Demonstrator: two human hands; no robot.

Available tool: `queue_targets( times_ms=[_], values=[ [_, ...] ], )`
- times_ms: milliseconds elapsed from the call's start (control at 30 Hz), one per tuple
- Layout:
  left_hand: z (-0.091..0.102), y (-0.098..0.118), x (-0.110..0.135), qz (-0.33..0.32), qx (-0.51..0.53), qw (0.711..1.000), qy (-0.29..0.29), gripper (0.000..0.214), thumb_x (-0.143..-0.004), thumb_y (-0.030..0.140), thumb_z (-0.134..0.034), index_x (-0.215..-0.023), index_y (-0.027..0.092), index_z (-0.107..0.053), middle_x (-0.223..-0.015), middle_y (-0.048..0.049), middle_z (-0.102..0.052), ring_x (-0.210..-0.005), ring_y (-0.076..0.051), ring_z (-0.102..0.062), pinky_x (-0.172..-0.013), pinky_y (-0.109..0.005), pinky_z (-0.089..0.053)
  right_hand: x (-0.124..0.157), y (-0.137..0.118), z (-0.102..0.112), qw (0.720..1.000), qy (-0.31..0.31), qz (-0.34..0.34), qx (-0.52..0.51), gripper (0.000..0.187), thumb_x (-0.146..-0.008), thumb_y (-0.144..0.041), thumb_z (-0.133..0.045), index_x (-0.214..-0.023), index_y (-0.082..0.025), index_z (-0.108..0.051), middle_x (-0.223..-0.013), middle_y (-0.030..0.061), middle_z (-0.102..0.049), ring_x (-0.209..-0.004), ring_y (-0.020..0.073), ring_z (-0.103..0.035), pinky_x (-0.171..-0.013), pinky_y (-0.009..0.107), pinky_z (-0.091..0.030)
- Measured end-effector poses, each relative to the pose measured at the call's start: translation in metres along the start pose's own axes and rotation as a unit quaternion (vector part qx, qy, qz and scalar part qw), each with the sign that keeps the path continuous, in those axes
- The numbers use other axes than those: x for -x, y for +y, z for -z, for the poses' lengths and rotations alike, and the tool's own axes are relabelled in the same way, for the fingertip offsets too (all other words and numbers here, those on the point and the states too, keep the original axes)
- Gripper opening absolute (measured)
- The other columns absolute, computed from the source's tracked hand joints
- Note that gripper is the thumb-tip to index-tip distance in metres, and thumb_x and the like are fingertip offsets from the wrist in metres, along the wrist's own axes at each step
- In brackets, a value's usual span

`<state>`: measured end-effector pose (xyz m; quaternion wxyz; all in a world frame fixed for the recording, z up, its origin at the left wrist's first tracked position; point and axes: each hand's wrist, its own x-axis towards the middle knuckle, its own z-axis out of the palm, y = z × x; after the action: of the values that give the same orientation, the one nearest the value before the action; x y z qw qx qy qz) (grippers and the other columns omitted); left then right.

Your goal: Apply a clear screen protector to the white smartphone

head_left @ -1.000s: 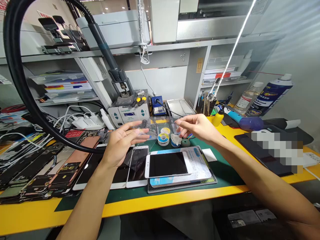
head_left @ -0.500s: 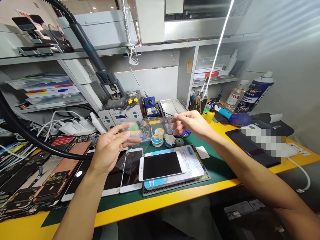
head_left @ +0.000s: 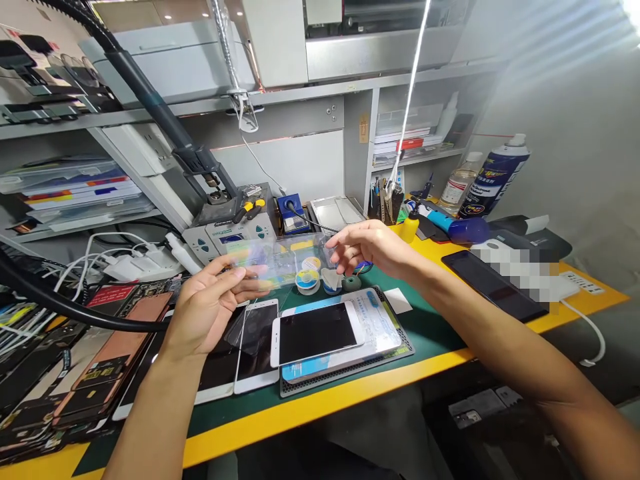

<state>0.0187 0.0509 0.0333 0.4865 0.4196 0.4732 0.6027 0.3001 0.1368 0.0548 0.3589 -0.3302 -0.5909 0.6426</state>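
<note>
A clear plastic film (head_left: 280, 260), see-through with faint coloured glare, is held level above the bench. My left hand (head_left: 207, 300) is closed on its left end, thumb over fingers. At the right end, the curled fingers of my right hand (head_left: 363, 247) appear to pinch the film's edge; the thumb is mostly hidden. Below lies a white phone (head_left: 317, 335) with a dark screen, face up on a blue-and-white packet (head_left: 383, 323). A second white-edged phone (head_left: 256, 350) lies left of it. Behind the film, solder spools (head_left: 307, 281) show through and around it.
Stacked phone parts (head_left: 95, 373) and a black hose (head_left: 75, 310) crowd the left. A soldering station (head_left: 230, 233) stands behind. To the right are a dark phone (head_left: 493, 287), a yellow bottle (head_left: 410, 227) and a spray can (head_left: 495, 177). The bench's yellow edge (head_left: 310, 413) runs in front.
The whole scene has shifted slightly left as the head turned. Both hands still hold the film, which now lies flatter and shows more coloured glare.
</note>
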Motion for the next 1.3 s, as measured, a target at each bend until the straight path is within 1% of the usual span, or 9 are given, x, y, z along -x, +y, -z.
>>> queue_targets(
  times_ms=[167, 267, 333, 433, 500, 700, 1033, 1233, 1300],
  values=[
    [0.001, 0.002, 0.002, -0.010, 0.008, 1.000, -0.004, 0.031, -0.083, 0.015, -0.075, -0.113, 0.019, -0.066, -0.093, -0.0069, -0.083, -0.077, -0.022, -0.081, -0.078, -0.034, -0.068, -0.001, 0.003, -0.001, 0.999, -0.021, 0.024, 0.016, 0.019, -0.063, -0.027, -0.068, -0.077, -0.015, -0.075, -0.066, 0.0036, -0.072, -0.057, 0.0162, -0.069, -0.049, 0.023, -0.053],
    [-0.001, 0.002, 0.002, -0.012, 0.005, 1.000, -0.004, 0.031, -0.085, 0.015, -0.073, -0.115, 0.019, -0.066, -0.092, -0.0065, -0.083, -0.077, -0.022, -0.081, -0.078, -0.034, -0.068, 0.000, 0.005, -0.002, 0.998, 0.003, 0.046, 0.035, 0.014, -0.066, -0.026, -0.075, -0.074, -0.016, -0.072, -0.067, 0.0027, -0.069, -0.059, 0.0146, -0.067, -0.050, 0.023, -0.054],
    [-0.002, 0.002, 0.001, -0.013, 0.005, 1.000, -0.004, 0.030, -0.086, 0.014, -0.072, -0.115, 0.019, -0.066, -0.092, -0.0068, -0.083, -0.077, -0.022, -0.081, -0.078, -0.033, -0.068, 0.000, 0.007, -0.003, 0.997, 0.012, 0.059, 0.041, 0.017, -0.069, -0.027, -0.080, -0.077, -0.016, -0.069, -0.069, 0.0021, -0.069, -0.061, 0.0138, -0.067, -0.051, 0.022, -0.055],
    [-0.002, 0.001, 0.000, -0.011, 0.006, 1.000, -0.005, 0.030, -0.085, 0.014, -0.072, -0.115, 0.019, -0.066, -0.094, -0.0076, -0.083, -0.077, -0.022, -0.081, -0.077, -0.033, -0.068, -0.001, 0.010, -0.003, 0.997, -0.019, 0.060, 0.033, 0.021, -0.076, -0.029, -0.082, -0.084, -0.016, -0.068, -0.071, 0.0018, -0.070, -0.063, 0.0133, -0.068, -0.054, 0.022, -0.057],
    [-0.001, 0.001, 0.000, -0.010, 0.006, 1.000, -0.002, 0.031, -0.085, 0.014, -0.073, -0.114, 0.019, -0.065, -0.094, -0.0079, -0.083, -0.075, -0.022, -0.081, -0.075, -0.033, -0.068, -0.002, 0.012, -0.002, 0.997, -0.045, 0.053, 0.022, 0.021, -0.079, -0.030, -0.082, -0.084, -0.015, -0.068, -0.071, 0.0025, -0.071, -0.064, 0.0143, -0.070, -0.056, 0.023, -0.058],
    [-0.001, 0.000, -0.001, -0.018, 0.006, 1.000, 0.014, 0.033, -0.079, 0.013, -0.077, -0.110, 0.016, -0.066, -0.092, -0.0101, -0.083, -0.073, -0.024, -0.081, -0.072, -0.033, -0.069, -0.004, 0.012, 0.002, 0.997, -0.072, 0.026, -0.012, 0.025, -0.076, -0.033, -0.085, -0.083, -0.014, -0.072, -0.070, 0.0052, -0.074, -0.063, 0.0176, -0.073, -0.058, 0.027, -0.060],
    [-0.004, -0.001, -0.001, -0.021, 0.014, 0.999, 0.022, 0.029, -0.081, 0.010, -0.073, -0.108, 0.016, -0.064, -0.091, -0.0105, -0.083, -0.069, -0.022, -0.080, -0.068, -0.032, -0.069, -0.003, 0.010, 0.001, 0.998, -0.055, 0.015, -0.010, 0.026, -0.073, -0.033, -0.087, -0.083, -0.014, -0.072, -0.072, 0.0043, -0.073, -0.066, 0.0189, -0.074, -0.058, 0.027, -0.061],
    [-0.004, -0.002, 0.000, -0.027, 0.029, 0.999, 0.002, 0.030, -0.085, 0.010, -0.069, -0.113, 0.014, -0.062, -0.095, -0.0133, -0.083, -0.074, -0.023, -0.081, -0.073, -0.036, -0.070, -0.003, 0.013, -0.002, 0.998, 0.008, 0.052, 0.045, 0.033, -0.073, -0.036, -0.090, -0.081, -0.017, -0.063, -0.063, 0.0034, -0.073, -0.058, 0.0168, -0.071, -0.056, 0.025, -0.059],
    [-0.004, -0.003, -0.001, -0.033, 0.035, 0.999, -0.003, 0.030, -0.085, 0.010, -0.070, -0.114, 0.013, -0.062, -0.096, -0.0135, -0.082, -0.077, -0.025, -0.081, -0.073, -0.037, -0.069, -0.003, 0.013, -0.003, 0.995, 0.020, 0.067, 0.069, 0.033, -0.072, -0.036, -0.089, -0.082, -0.017, -0.064, -0.064, 0.0033, -0.073, -0.057, 0.0153, -0.069, -0.056, 0.024, -0.057]
  ],
)
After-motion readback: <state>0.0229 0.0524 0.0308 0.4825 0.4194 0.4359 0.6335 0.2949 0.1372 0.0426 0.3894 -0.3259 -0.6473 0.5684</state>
